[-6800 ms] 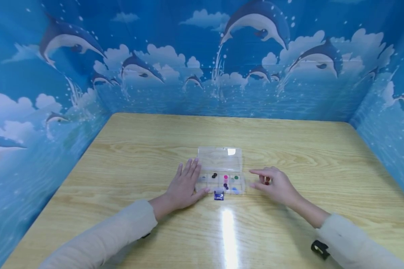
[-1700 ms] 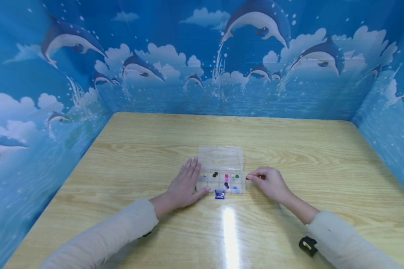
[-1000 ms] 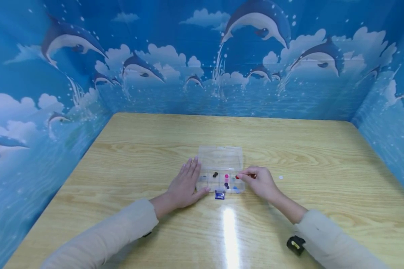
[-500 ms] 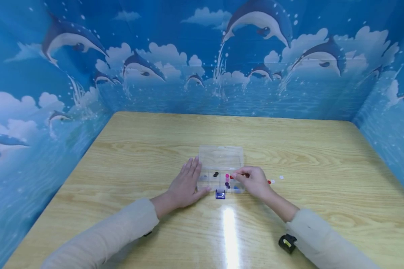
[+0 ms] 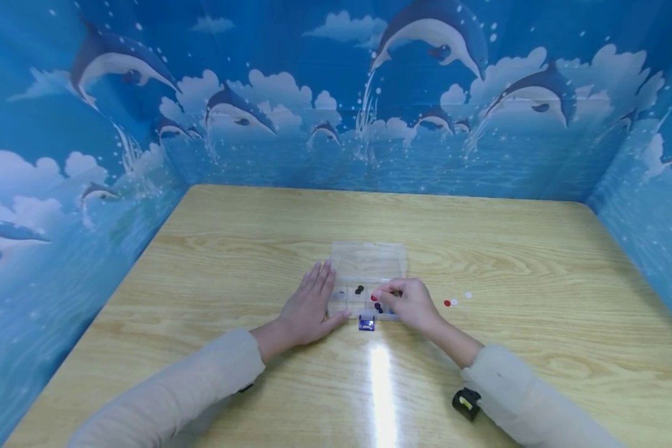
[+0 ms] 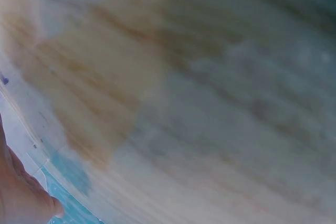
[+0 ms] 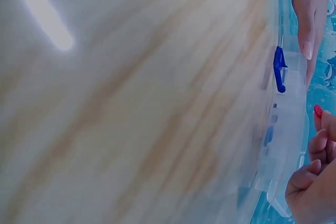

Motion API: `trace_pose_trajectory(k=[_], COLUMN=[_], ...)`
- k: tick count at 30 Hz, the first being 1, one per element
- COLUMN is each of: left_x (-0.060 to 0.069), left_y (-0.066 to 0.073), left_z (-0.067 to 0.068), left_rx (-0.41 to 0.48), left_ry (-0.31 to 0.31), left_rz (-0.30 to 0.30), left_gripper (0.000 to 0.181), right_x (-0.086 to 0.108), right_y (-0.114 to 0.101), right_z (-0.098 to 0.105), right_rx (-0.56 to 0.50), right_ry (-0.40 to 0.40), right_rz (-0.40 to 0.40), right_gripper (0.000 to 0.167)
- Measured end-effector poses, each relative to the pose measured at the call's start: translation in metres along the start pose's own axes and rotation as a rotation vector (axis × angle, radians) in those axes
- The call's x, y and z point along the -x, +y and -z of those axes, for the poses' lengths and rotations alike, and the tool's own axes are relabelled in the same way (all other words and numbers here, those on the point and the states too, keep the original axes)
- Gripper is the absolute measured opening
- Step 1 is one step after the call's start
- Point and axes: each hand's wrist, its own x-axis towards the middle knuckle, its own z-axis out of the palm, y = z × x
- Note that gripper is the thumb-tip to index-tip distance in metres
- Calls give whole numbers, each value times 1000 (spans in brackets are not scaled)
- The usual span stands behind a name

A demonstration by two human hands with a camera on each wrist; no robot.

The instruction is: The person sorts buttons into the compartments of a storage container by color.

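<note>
A clear plastic compartment box (image 5: pixel 356 307) lies on the table with its lid (image 5: pixel 368 260) folded back. Several small round buttons sit in its compartments, among them black ones (image 5: pixel 359 290) and dark purple ones (image 5: pixel 378 307). At the box's left end rests my left hand (image 5: pixel 308 309), fingers straight, thumb along the front corner. Over the right half hovers my right hand (image 5: pixel 413 305), pinching a red button (image 7: pixel 318 110) between thumb and forefinger. That hand hides part of the right compartments. A blue latch (image 5: pixel 366 323) hangs at the front edge.
Right of the box, a red button (image 5: pixel 447 303) and two white buttons (image 5: pixel 468 295) lie on the wood-grain table (image 5: pixel 257 230). A black device (image 5: pixel 466 404) is at the right sleeve. A dolphin-print backdrop (image 5: pixel 336 93) encloses the back and sides.
My right hand has moved left from beside the box to above its compartments, carrying the red button. The loose red and white buttons have come into view behind it. My left hand stays put.
</note>
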Motion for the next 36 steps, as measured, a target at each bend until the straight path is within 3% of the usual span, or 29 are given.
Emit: trace_pose_trajectory(k=[12, 22, 29, 36], left_x=[-1, -1, -1, 0], left_y=[-2, -3, -2, 0], left_z=[-1, -4, -3, -1], left_rx=[-9, -9, -6, -1], left_ry=[0, 6, 1, -7], left_rz=[-7, -4, -1, 8], left_gripper=[86, 86, 86, 86], right_x=[-4, -9, -8, -5], right_y=[-13, -20, -19, -15], right_z=[-14, -21, -16, -3], right_rx=[174, 338, 289, 128], right_ry=[1, -25, -35, -2], right_rz=[114, 73, 100, 151], right_gripper=[8, 5, 7, 13])
